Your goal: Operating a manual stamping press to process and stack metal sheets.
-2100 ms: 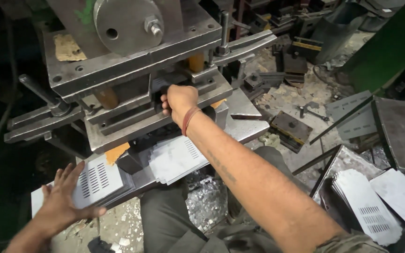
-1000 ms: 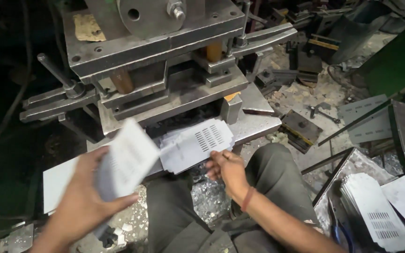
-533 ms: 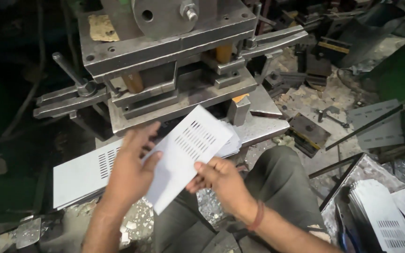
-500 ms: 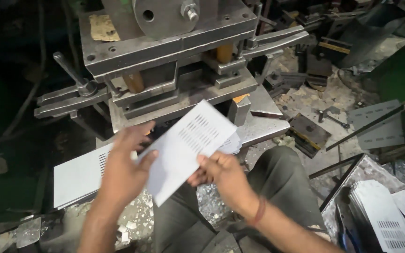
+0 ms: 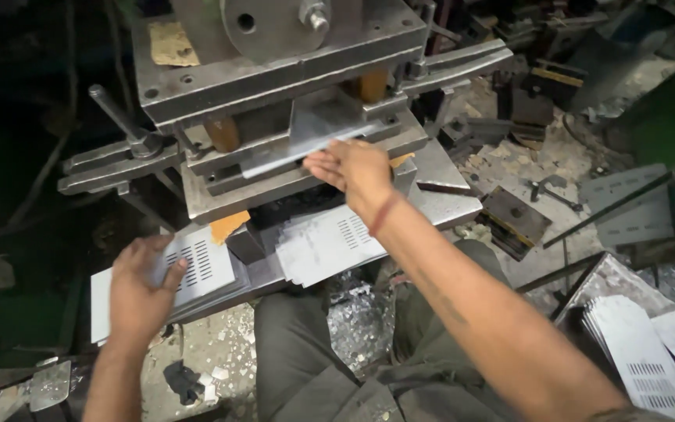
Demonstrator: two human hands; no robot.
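Observation:
My right hand (image 5: 353, 168) reaches forward to the grey metal press (image 5: 275, 86) and holds a thin metal sheet (image 5: 306, 144) by its near edge; the sheet lies in the slot between the die plates. My left hand (image 5: 142, 289) lies flat, fingers spread, on the top perforated white sheet (image 5: 201, 262) of a stack at the left of the press bed. A second pile of perforated sheets (image 5: 326, 242) lies on the bed in front of the die, just under my right forearm.
A lever handle (image 5: 119, 117) sticks out at the press's left. Metal blocks and scrap (image 5: 513, 219) litter the floor to the right. More perforated sheets (image 5: 642, 359) stand stacked at the lower right. Metal chips (image 5: 353, 312) lie between my knees.
Both hands held one perforated sheet in front of the press. Now my right hand has carried it forward into the die slot, and my left hand has dropped onto the left stack.

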